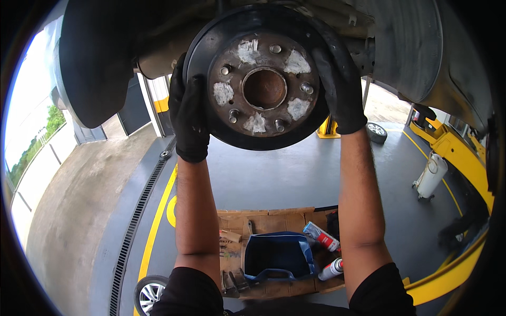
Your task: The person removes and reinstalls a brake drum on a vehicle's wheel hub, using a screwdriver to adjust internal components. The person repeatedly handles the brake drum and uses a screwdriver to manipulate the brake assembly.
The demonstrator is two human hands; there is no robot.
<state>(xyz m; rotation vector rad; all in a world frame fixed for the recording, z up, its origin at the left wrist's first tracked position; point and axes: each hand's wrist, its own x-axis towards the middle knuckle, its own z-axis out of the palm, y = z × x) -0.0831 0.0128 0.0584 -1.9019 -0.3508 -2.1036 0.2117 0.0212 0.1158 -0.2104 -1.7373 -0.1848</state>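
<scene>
Overhead, a round black brake drum (265, 59) sits at the wheel hub, facing me. Its rusty middle has pale scraped patches, several wheel studs (307, 88) and a brown centre bore (264, 89). My left hand (191, 116), in a black glove, grips the drum's left edge with the thumb towards its face. On the right edge, my gloved right hand (337, 87) wraps its fingers along the rim. Fingertips behind the drum are hidden. Both arms reach up, one on each side of it.
Below lies cardboard (295, 288) with a blue-rimmed bin (279, 275), spray cans (332, 269) and a brush (251, 227). A wheel (150, 295) rests lower left, another tyre (376, 132) farther off. Yellow lift arms (453, 142) and a white tank (430, 175) stand right. Dark wheel-arch panels flank the drum.
</scene>
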